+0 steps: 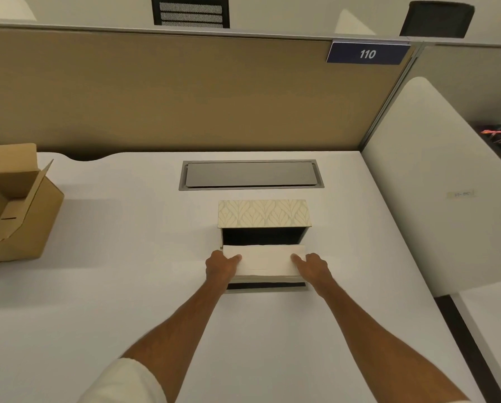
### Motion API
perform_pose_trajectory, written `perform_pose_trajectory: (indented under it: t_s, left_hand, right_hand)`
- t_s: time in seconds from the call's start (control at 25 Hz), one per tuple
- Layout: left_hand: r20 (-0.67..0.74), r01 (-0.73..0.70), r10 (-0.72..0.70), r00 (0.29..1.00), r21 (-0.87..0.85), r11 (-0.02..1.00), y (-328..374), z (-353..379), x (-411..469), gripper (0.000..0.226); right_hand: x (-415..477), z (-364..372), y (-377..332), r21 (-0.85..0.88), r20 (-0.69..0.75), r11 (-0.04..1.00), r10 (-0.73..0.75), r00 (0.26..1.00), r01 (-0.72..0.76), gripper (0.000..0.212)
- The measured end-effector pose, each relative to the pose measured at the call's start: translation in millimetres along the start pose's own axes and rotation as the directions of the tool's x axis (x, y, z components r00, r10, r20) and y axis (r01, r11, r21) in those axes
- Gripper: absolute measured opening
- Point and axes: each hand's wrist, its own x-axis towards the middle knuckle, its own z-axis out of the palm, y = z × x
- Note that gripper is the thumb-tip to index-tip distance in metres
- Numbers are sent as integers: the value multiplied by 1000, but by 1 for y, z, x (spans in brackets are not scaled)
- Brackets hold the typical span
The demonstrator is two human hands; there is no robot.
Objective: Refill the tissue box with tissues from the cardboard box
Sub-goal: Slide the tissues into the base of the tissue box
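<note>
Left hand (pixel 221 267) and right hand (pixel 313 266) gripping tissue stack (pixel 265 261), open tissue box (pixel 263 216) behind

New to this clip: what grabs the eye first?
Dead centre, both hands, left hand and right hand, grip the ends of a white tissue stack at the open mouth of the leaf-patterned tissue box. At the desk's left edge sits the open cardboard box. On the partition up right, a blue sign reads 110.

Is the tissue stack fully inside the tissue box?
No. The tissue stack sticks halfway out of the open tissue box.
</note>
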Motion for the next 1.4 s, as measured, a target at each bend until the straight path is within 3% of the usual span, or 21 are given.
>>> perform_pose_trajectory:
  t_s: [0.16, 0.24, 0.32, 0.4, 0.44, 0.56, 0.64, 0.72, 0.92, 1.16, 1.4]
  left_hand:
    - [3, -25, 25, 1000, 71, 997, 3, -2, -3, 66]
    - [-123, -163, 206, 971, 293, 942, -1, -5, -10, 69]
    - [-210, -380, 560, 801, 544, 748, -10, -5, -17, 67]
    - [-66, -586, 794, 605, 639, 499, -14, -6, -14, 72]
    - [77, -663, 821, 566, 635, 397, -13, -7, -10, 82]
    - [430, -694, 645, 632, 685, 222, 2, -5, 5, 122]
    - [481, -638, 539, 692, 756, 145, 6, -3, 15, 132]
    - [491, -604, 480, 727, 789, 109, 4, -1, 23, 125]
    - [489, -595, 473, 733, 798, 97, 2, -1, 32, 101]
    - [499, -614, 454, 738, 775, 146, 3, -2, 32, 100]
    - [494, -614, 473, 730, 777, 136, 0, -2, 32, 101]
  right_hand:
    - [1, -6, 1, -39, 39, 999, -31, 999, 33, 78]
    - [-1, -12, 0, -200, -31, 967, -164, 986, 155, 95]
    - [-1, -17, -1, -397, -82, 858, -386, 919, 325, 101]
    - [1, -21, -5, -511, -24, 715, -566, 824, 477, 102]
    - [3, -22, -8, -551, 41, 642, -617, 786, 533, 106]
    - [8, -21, -20, -677, 258, 441, -607, 752, 588, 122]
    - [12, -19, -23, -743, 341, 330, -562, 753, 582, 128]
    - [15, -19, -23, -771, 389, 271, -517, 762, 577, 129]
    - [18, -15, -16, -769, 390, 267, -524, 757, 581, 114]
    - [22, -11, -15, -753, 373, 285, -558, 741, 593, 101]
    - [26, -9, -11, -744, 371, 290, -569, 734, 602, 104]
